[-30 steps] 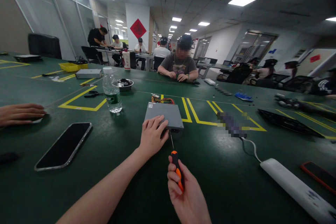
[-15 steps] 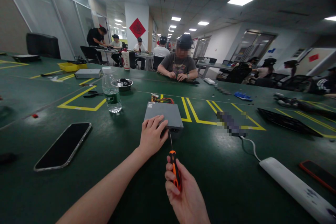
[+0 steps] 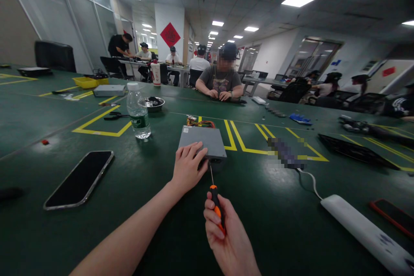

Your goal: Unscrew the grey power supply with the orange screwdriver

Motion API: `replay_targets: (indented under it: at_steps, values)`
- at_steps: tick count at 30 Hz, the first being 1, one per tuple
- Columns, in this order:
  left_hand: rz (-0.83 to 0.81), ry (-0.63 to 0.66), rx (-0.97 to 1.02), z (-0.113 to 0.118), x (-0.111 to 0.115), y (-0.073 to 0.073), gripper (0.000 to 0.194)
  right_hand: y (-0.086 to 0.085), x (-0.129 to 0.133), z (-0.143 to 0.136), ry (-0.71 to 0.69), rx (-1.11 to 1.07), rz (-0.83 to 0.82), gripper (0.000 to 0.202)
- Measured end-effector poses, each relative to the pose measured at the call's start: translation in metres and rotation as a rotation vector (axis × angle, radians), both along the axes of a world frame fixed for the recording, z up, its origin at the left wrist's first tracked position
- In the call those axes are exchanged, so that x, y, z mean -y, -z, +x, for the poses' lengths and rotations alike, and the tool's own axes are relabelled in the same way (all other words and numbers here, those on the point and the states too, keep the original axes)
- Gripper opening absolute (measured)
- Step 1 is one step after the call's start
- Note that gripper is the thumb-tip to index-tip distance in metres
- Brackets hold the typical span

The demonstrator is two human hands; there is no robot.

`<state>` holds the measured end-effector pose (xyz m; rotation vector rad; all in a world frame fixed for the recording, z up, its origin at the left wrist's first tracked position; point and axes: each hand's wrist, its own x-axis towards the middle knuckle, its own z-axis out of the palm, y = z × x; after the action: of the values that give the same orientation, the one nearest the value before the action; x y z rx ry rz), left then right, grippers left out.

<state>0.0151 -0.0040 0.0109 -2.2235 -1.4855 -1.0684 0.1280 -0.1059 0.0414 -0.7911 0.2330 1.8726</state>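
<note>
A grey metal computer power supply [image 3: 211, 138] lies on the green table in front of me, its bundle of coloured wires [image 3: 205, 123] at the far side. My left hand [image 3: 190, 164] grips its near left corner, fingers across the top and thumb down at the near face. In my right hand [image 3: 226, 228] is a screwdriver [image 3: 216, 202] with an orange and black handle, fingers wrapped round it. Its thin shaft points away from me to the near face of the power supply. Shadow at that face hides what the tip touches.
A water bottle [image 3: 138, 114] stands left of the power supply, before a metal bowl [image 3: 154, 103]. Nearer left lies a phone [image 3: 79, 180]. To the right are a white power strip [image 3: 362, 228] and a black panel [image 3: 355, 151]. A person [image 3: 220, 75] sits across the table.
The screwdriver's handle has turned slightly within my right hand, and the fingers have shifted a little round it. My left hand and the power supply keep their places.
</note>
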Motion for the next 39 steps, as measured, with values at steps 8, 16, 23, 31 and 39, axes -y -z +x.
replay_targets:
  at_steps: [8, 16, 23, 31, 39]
  values:
    - [0.001, 0.002, 0.002, 0.0, 0.0, -0.001, 0.025, 0.0, 0.001, 0.001, 0.003, 0.004, 0.007, 0.028]
    - [-0.014, 0.012, -0.005, -0.002, 0.0, -0.002, 0.026, 0.012, 0.009, 0.019, 0.015, 0.019, 0.031, 0.029]
    - [-0.002, 0.031, -0.002, -0.004, -0.003, 0.0, 0.026, 0.017, 0.009, 0.031, 0.032, 0.025, 0.079, 0.027]
    - [0.01, 0.03, -0.009, -0.003, -0.003, 0.0, 0.025, 0.016, 0.002, 0.034, 0.021, 0.056, 0.106, 0.015]
    - [0.008, 0.03, -0.003, -0.003, -0.002, -0.001, 0.024, 0.027, 0.002, 0.036, -0.006, 0.168, 0.159, 0.023]
